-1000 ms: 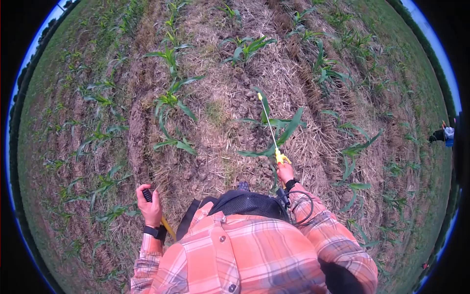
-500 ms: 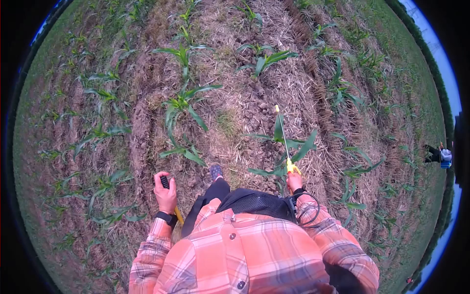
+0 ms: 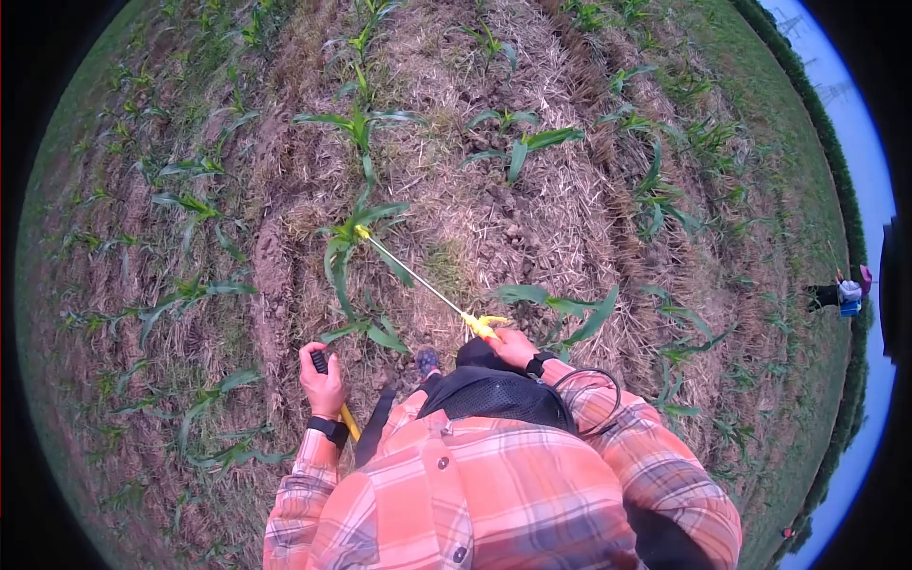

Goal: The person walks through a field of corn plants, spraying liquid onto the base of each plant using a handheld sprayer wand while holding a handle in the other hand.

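My right hand (image 3: 514, 348) is closed around the handle end of a spray wand (image 3: 418, 277) with a yellow grip and a thin metal tube. The wand points up and left, its yellow nozzle (image 3: 362, 231) over the leaves of a young green plant (image 3: 347, 234). At the lower left, my left hand (image 3: 324, 382) is wrapped round a black ribbed grip (image 3: 320, 362). A yellow bar (image 3: 351, 423) shows just below that hand. A thin black hose (image 3: 616, 399) loops beside my right forearm.
Rows of young plants (image 3: 195, 204) grow in soil strewn with dry straw (image 3: 556, 204). My shoe (image 3: 427, 361) is between the rows. Far right, another person (image 3: 848, 292) stands with something blue. A tree line (image 3: 845, 180) borders the field.
My right hand has moved left, and the wand has swung left from the right-hand plant row to the plant near the middle left. My left hand keeps its grip, slightly lower.
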Demonstrator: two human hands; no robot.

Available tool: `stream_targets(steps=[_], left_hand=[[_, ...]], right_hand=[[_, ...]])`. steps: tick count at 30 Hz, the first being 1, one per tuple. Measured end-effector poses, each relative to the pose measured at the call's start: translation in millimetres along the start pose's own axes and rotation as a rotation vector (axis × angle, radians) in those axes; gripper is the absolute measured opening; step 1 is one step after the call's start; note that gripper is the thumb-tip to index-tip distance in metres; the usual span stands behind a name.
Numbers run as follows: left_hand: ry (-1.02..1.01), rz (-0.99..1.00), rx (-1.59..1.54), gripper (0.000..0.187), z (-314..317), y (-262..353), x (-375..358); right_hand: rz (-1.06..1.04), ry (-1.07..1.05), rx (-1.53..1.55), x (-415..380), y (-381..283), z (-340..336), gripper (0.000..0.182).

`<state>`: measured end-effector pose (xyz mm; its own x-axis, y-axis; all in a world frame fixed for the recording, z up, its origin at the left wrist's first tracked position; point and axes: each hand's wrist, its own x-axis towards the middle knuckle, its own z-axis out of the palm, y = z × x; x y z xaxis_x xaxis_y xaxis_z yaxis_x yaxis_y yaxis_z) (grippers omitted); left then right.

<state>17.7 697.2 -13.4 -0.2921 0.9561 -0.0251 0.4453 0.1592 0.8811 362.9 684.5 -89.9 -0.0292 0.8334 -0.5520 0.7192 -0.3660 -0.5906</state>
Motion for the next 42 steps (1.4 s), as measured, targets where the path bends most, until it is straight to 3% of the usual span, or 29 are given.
stream_targets(steps=[1,2,3,6,10,12,14,16,18,22,27,28,30,32,34,36,38,42], left_hand=[[0.026,0.046,-0.029,0.019,-10.0,17.6,2.2],[-0.006,-0.039,-0.118,0.019,-24.9,13.0,2.4],[0.012,-0.129,-0.206,0.019,-39.8,52.0,-2.8],[0.118,-0.021,-0.259,0.019,-64.6,74.7,0.7],[0.142,-0.085,-0.068,0.017,-25.4,67.6,43.8],[0.167,0.076,0.050,0.017,11.6,33.6,78.7],[0.167,0.195,0.076,0.017,44.6,51.8,106.3],[0.117,0.143,0.103,0.017,61.7,65.8,129.8],[0.059,0.084,0.137,0.017,77.0,84.0,147.8],[0.022,0.102,0.161,0.017,103.6,113.5,181.2],[0.038,0.133,0.120,0.018,102.6,107.9,207.0],[0.063,0.191,0.148,0.017,99.4,105.8,211.1],[0.031,-0.023,-0.070,0.018,84.3,184.9,199.4],[0.091,0.090,-0.096,0.019,68.9,199.0,201.3],[0.119,0.093,-0.084,0.018,67.1,187.8,217.3],[0.059,-0.036,-0.063,0.017,87.8,172.5,248.2],[0.054,0.171,0.113,0.015,120.2,123.6,289.9],[0.020,0.104,0.112,0.016,146.9,117.8,330.4]], right_hand=[[-0.031,-0.036,-0.011,2.2,-6.7,-5.4,0.031],[-0.028,-0.035,-0.009,3.6,-14.2,-10.8,0.031],[-0.030,-0.114,0.010,5.1,-22.5,-17.0,0.031],[-0.083,-0.210,0.065,25.0,-25.5,-25.8,0.032],[-0.047,-0.229,0.085,68.5,-24.5,-40.4,0.032],[-0.015,-0.230,0.102,96.7,-16.1,-48.6,0.033],[-0.026,-0.037,0.022,124.3,2.6,-54.5,0.030],[-0.057,0.064,0.031,144.2,16.0,-73.2,0.032],[0.179,0.078,0.062,160.3,30.7,-96.5,0.033],[0.246,0.298,0.032,197.6,73.8,-126.2,0.031],[0.276,0.499,0.432,244.1,136.7,-149.2,0.027],[0.381,0.448,0.529,223.7,95.5,-182.5,0.027],[0.452,0.477,0.586,236.3,100.5,-195.1,0.026],[0.448,0.510,0.668,240.6,97.2,-208.9,0.027],[0.504,0.568,0.682,245.3,86.3,-216.9,0.028],[0.521,0.540,0.598,258.4,90.9,-214.1,0.028],[0.528,0.517,0.516,274.6,84.0,-212.2,0.028],[0.572,0.477,0.547,294.3,30.8,-210.6,0.029]])
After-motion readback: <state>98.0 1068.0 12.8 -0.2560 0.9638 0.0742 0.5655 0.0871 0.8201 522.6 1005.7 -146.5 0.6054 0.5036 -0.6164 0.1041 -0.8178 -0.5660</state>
